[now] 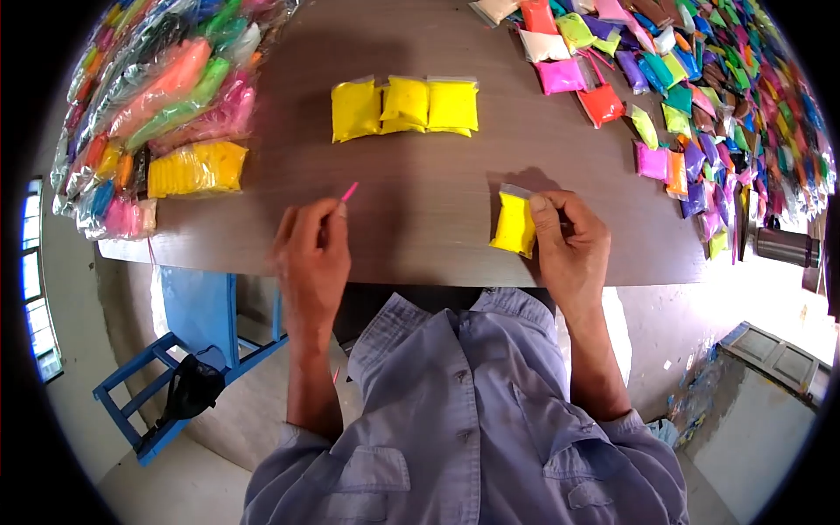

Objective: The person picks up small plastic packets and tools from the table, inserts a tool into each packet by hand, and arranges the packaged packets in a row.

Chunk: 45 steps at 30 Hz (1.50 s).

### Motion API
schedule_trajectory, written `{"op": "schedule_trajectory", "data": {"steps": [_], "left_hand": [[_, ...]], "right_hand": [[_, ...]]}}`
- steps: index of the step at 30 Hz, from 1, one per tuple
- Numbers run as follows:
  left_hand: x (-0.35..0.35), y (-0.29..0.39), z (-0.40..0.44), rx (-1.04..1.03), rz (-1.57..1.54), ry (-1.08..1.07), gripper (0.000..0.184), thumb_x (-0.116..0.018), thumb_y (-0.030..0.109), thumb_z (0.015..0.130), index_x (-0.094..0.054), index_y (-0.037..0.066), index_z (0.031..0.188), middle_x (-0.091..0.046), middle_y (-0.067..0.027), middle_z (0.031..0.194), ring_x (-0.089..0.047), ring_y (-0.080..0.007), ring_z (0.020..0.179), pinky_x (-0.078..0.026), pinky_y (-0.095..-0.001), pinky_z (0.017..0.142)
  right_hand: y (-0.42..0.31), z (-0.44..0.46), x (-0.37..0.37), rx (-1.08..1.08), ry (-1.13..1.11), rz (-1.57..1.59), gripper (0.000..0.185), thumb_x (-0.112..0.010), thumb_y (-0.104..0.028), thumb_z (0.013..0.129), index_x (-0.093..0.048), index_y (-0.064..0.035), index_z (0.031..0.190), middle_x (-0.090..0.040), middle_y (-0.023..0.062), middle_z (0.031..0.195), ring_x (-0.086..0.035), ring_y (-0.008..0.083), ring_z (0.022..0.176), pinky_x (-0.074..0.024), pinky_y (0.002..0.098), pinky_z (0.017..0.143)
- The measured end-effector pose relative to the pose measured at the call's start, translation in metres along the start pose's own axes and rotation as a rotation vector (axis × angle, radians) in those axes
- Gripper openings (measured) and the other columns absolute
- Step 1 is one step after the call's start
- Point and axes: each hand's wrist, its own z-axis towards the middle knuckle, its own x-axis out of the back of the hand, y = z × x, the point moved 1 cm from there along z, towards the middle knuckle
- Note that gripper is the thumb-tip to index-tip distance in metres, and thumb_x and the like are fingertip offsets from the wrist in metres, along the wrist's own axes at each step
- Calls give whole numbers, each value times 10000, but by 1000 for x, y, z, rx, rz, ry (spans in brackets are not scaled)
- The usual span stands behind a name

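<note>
From view centre, the left hand [313,254] is gripping a pink stick [350,191] at 10 o'clock, the right hand [575,241] is pinching a yellow packet [513,222] at 2 o'clock, and other yellow packets [405,103] are lying at 12 o'clock.

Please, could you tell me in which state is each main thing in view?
Pink stick: pinched in the left hand, one end sticking out
Yellow packet: filled, held near its upper edge by the right hand; sealed or not, unclear
Row of yellow packets: filled, lying side by side
Yellow bundle: packed tightly
Colourful packets: filled, loosely heaped
Blue chair: nobody sitting
</note>
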Motion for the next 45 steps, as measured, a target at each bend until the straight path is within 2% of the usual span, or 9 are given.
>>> {"op": "schedule_trajectory", "data": {"steps": [8, 13, 16, 20, 27, 32, 34, 39, 45], "left_hand": [[-43, 63, -48, -163, -208, -568, 53, -744, 59, 891, -708, 79, 925, -688, -113, 847, -694, -326, 738, -551, -433, 650], [-53, 100, -65, -342, -581, -521, 82, -771, 115, 916, -718, 54, 930, -650, -81, 774, -656, -228, 646, -528, -383, 603], [-31, 72, -39, 127, -500, -387, 97, -747, 113, 986, -748, 16, 990, -653, -16, 719, -516, -37, 646, -460, -284, 567], [-16, 13, -15, 102, -261, -92, 74, -744, 81, 978, -738, 7, 978, -708, -66, 794, -635, -108, 680, -506, -273, 617], [-50, 67, -51, -296, -240, -325, 62, -750, 43, 896, -736, 72, 949, -683, -91, 801, -688, -288, 685, -546, -390, 598], [-57, 94, -66, -415, -380, -425, 71, -766, 59, 882, -722, 80, 934, -628, -63, 747, -655, -261, 645, -537, -395, 570], [-48, 76, -52, -279, -457, -309, 59, -772, 38, 892, -740, 58, 938, -675, -82, 753, -664, -233, 626, -531, -372, 570], [-10, 2, -11, 166, -246, 54, 135, -773, 164, 984, -767, 38, 1032, -711, -17, 837, -629, -85, 749, -519, -261, 685], [3, -49, 21, 130, -135, 115, 166, -720, 197, 1037, -756, 38, 1072, -724, -9, 891, -631, -66, 812, -509, -235, 708]], "right_hand": [[24, 14, 27, 52, 124, -78, 156, -727, -115, 1016, -740, 40, 1027, -662, 2, 819, -548, 54, 758, -461, 234, 672], [23, 22, 43, 18, 134, -202, 184, -720, -141, 1023, -733, 34, 1079, -702, 23, 864, -586, 70, 785, -498, 244, 713], [24, 21, 46, 25, 164, -247, 208, -715, -157, 1021, -730, 29, 1111, -723, 43, 881, -613, 83, 803, -516, 255, 731], [22, 17, 41, 23, 197, -249, 221, -704, -157, 1012, -728, 17, 1146, -717, 67, 882, -637, 104, 813, -523, 265, 723], [11, 9, 43, 147, 210, -323, 203, -686, -121, 997, -733, -13, 1163, -698, 118, 1112, -656, 142, 840, -516, 271, 680], [20, -8, 49, 448, 164, -573, 273, -671, -82, 963, -719, 18, 1213, -662, 200, 1333, -662, 327, 1185, -545, 394, 972], [16, -15, 48, 468, 20, -625, 427, -692, -160, 965, -653, 37, 1342, -598, 230, 1462, -556, 423, 1364, -425, 512, 1146], [21, -21, 41, 484, -168, -787, 646, -697, -341, 980, -535, 27, 1486, -539, 228, 1539, -502, 429, 1421, -335, 566, 1190], [20, -25, 42, 465, -202, -811, 666, -710, -345, 966, -533, 17, 1496, -513, 213, 1570, -478, 398, 1453, -326, 552, 1195]]}}
